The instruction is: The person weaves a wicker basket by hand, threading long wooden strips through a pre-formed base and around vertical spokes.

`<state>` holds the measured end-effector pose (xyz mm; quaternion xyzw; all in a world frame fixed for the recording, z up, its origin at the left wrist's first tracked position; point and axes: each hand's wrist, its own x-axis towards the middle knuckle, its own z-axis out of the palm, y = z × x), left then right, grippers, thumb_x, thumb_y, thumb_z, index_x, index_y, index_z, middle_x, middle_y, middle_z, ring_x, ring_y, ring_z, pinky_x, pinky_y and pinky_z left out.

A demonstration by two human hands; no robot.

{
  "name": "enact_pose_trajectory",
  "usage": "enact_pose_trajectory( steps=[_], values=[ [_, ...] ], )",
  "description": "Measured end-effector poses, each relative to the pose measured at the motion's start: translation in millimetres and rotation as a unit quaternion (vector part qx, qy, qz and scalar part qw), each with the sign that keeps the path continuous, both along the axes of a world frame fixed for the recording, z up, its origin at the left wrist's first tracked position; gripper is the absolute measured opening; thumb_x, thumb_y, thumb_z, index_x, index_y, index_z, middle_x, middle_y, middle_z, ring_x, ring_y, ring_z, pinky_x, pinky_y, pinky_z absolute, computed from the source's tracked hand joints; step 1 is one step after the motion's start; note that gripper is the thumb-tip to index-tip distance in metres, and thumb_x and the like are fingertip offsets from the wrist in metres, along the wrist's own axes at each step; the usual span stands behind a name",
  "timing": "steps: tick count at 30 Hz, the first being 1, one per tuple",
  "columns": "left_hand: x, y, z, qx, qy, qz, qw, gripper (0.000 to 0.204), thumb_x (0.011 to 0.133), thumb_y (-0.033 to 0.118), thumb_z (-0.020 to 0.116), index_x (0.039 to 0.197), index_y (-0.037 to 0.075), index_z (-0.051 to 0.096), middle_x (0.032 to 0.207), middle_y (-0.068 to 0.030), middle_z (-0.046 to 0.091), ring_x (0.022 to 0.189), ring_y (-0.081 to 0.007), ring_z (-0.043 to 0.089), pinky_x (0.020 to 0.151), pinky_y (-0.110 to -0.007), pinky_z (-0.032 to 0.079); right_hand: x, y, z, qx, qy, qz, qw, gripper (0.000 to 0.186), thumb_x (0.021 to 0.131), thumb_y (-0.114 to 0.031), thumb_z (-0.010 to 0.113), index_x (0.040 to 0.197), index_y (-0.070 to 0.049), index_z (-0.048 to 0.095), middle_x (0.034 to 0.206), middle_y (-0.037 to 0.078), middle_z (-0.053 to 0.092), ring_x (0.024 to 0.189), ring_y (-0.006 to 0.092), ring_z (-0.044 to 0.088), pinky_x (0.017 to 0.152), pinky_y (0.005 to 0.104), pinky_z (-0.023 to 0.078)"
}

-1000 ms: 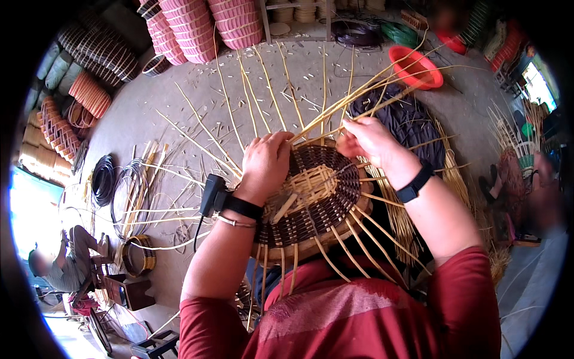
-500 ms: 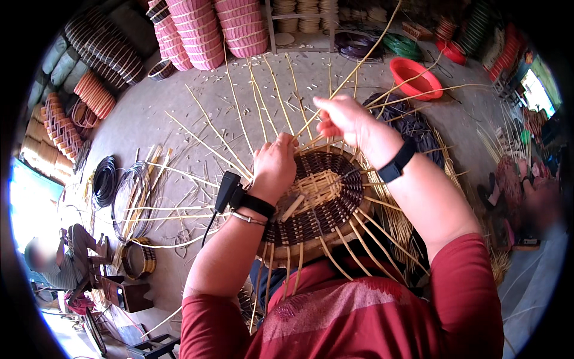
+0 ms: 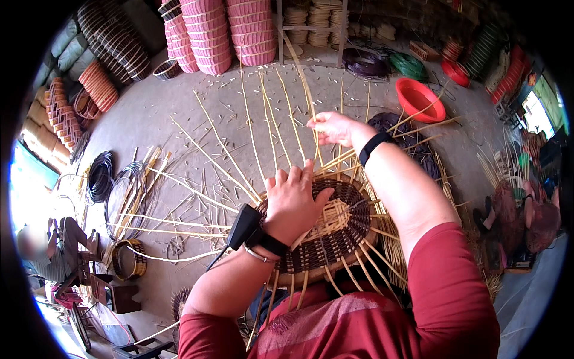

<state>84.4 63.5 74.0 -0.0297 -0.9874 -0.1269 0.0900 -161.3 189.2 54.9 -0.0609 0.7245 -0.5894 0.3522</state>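
Dark brown and pale cane made up the oval woven base (image 3: 353, 230), which sat in front of the person's red shirt (image 3: 353, 320), above the lap. The left hand (image 3: 291, 200) lay over the base's far left part with its fingers spread, gripping nothing; the right hand (image 3: 335, 128) had thumb and fingers pinched together on a long pale strand (image 3: 304, 78) beyond the far edge. For an even weave, the spread hand seemed best used as a weight, keeping the base from turning, while the pinching hand held the strand flat and untwisted, close to the rim, with steady tension. Too hard a pull could probably tilt the slender spokes (image 3: 251, 116) fanning out all round; too little might leave gaps. The grey floor (image 3: 155, 113) was littered with short pale offcuts, most thickly beyond the base. Black coils (image 3: 100, 176) lay to the left, and a bundle of straw-coloured lengths (image 3: 382, 245) lay just right of the base. Farther off stood pink basket stacks (image 3: 206, 39) and a red basin (image 3: 412, 96). One seated person (image 3: 51, 263) showed at the left edge, another person (image 3: 541, 221) at the right.
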Motion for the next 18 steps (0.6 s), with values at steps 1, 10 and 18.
enact_pose_trajectory(
  steps=[1, 10, 18],
  values=[
    [-0.1, -0.9, 0.1, -0.007, 0.003, 0.000, 1.000, 0.077, 0.098, 0.059, 0.058, 0.151, 0.005, 0.050, 0.123, -0.0134, 0.063, 0.116, -0.0329, 0.057, 0.098, -0.050, 0.042, 4.1, -6.3, -7.1, -0.030, -0.007, 0.009, 0.999, 0.025, 0.106, -0.022, 0.065, 0.124, -0.006, 0.064, 0.108, 0.005, 0.066, 0.079, 0.0190, 0.069, 0.072, 0.0351, 0.062],
    [-7.0, -8.7, 6.3, -0.006, -0.028, -0.021, 0.999, 0.072, 0.097, 0.061, 0.061, 0.149, 0.011, 0.055, 0.121, -0.0156, 0.062, 0.117, -0.0353, 0.057, 0.100, -0.050, 0.043, 27.2, -32.3, -30.6, 0.306, 0.400, 0.001, 0.864, 0.063, 0.094, -0.010, 0.071, 0.151, -0.006, 0.046, 0.109, 0.021, 0.074, 0.089, 0.0283, 0.076, 0.077, 0.0386, 0.061],
    [-13.0, -19.7, 1.6, 0.041, 0.032, -0.060, 0.997, 0.057, 0.097, 0.053, 0.066, 0.138, 0.015, 0.067, 0.113, -0.0146, 0.062, 0.112, -0.0344, 0.058, 0.101, -0.048, 0.044, 68.4, 20.0, 30.6, 0.236, 0.368, 0.018, 0.899, 0.037, 0.100, -0.025, 0.059, 0.126, 0.000, 0.069, 0.127, 0.025, 0.070, 0.127, 0.0348, 0.063, 0.109, 0.0442, 0.048]
  ],
)
